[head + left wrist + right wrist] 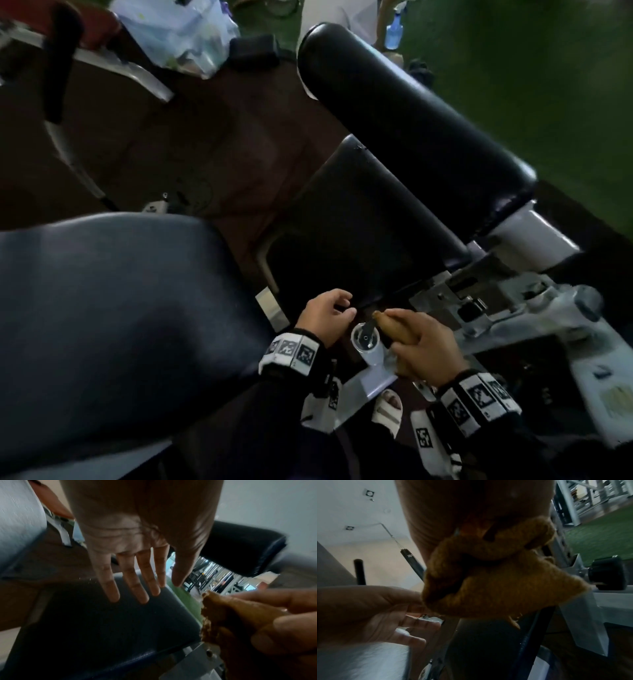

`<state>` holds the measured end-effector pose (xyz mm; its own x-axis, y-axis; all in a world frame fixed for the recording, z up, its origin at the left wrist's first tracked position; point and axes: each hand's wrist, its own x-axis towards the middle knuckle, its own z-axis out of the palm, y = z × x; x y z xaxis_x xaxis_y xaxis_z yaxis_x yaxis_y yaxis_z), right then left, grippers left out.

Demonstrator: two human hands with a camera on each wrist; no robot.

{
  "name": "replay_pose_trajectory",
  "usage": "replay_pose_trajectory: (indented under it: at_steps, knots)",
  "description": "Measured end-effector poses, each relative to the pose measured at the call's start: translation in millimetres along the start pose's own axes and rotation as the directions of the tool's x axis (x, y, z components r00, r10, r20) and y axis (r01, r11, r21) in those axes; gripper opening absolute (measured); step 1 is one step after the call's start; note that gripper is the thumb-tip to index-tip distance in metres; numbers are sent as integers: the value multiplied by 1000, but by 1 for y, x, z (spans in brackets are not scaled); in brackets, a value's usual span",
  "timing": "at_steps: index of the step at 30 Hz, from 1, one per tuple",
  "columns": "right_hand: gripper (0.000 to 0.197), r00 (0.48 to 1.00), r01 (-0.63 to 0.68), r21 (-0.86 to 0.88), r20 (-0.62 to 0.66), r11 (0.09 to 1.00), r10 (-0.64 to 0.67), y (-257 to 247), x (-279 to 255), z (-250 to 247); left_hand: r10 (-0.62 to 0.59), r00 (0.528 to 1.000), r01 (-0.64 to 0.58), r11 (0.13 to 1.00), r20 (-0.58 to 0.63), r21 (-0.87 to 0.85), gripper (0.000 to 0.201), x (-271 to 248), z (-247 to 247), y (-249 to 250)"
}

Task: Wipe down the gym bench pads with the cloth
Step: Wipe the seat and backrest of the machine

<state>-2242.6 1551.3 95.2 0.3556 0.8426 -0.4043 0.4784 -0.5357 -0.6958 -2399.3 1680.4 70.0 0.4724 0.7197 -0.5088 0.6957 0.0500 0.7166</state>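
Observation:
My right hand (423,342) grips a bunched mustard-brown cloth (394,327) just below the near end of a flat black bench pad (370,219). The same cloth (496,577) fills the right wrist view, and the cloth (228,616) shows at the right of the left wrist view. My left hand (329,315) hovers beside it with fingers (130,577) spread straight over the pad (106,622), holding nothing. A long black roller pad (411,126) lies beyond, and a wide dark seat pad (113,308) sits at the left.
A white metal frame (513,308) with a round post cap (365,337) sits right under my hands. A plastic bag (178,34) and a blue spray bottle (394,31) stand on the floor behind. Green turf (548,85) lies to the right, brown floor (205,137) to the left.

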Motion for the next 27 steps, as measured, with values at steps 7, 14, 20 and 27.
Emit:
replay_pose_trajectory:
  at_steps: [7, 14, 20, 27]
  knots:
    - [54, 988, -64, -32, -143, 997, 58, 21, 92, 26, -27, 998, 17, 987, 58, 159, 38, 101, 9, -31]
    - [54, 979, -77, -165, -201, 983, 43, 61, 158, 51, -61, 996, 34, 940, 69, 339, 61, 160, 29, -70]
    - [61, 921, 97, -333, -327, 938, -211, 81, 177, 72, -109, 993, 119, 938, -47, 326, 70, 175, 43, -103]
    - [64, 942, 13, -688, -234, 725, -240, 117, 170, 105, -85, 994, 101, 943, -63, 318, 88, 176, 52, -145]
